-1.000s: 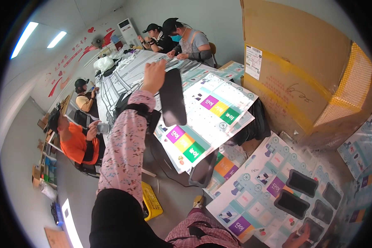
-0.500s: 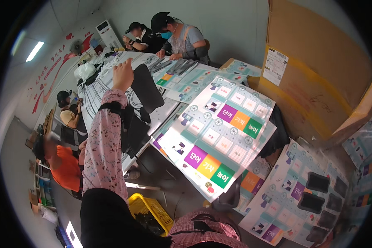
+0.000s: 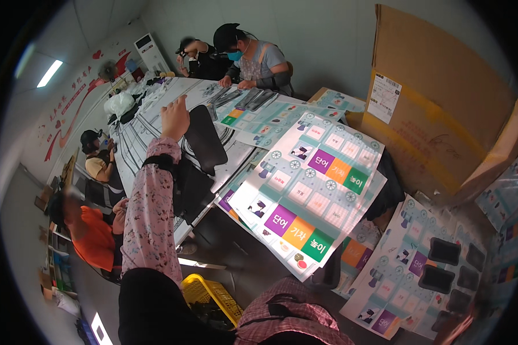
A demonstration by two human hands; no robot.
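Observation:
My left hand (image 3: 175,118) is raised at the left of the middle, with its floral-sleeved forearm coming up from below. The fingers look closed at the left edge of a black rounded pad (image 3: 207,142), though the exact contact is partly hidden. A black band (image 3: 160,162) circles the wrist, and a dark shape beside it is hard to make out. Below and beyond the pad is the white worktable (image 3: 137,129). To its right lie overlapping printed sheets (image 3: 302,192) in white, purple, orange and green. My right hand does not show.
A large cardboard box (image 3: 437,115) stands at the right. Several black rounded pads (image 3: 437,279) lie on a printed sheet below it. A yellow basket (image 3: 213,287) with dark contents sits near my lap. Co-workers (image 3: 253,63) sit around the table's far and left sides.
My left hand has dropped slightly and moved a little right, the black pad moving with it. At the back, a co-worker in black has raised an arm to head height.

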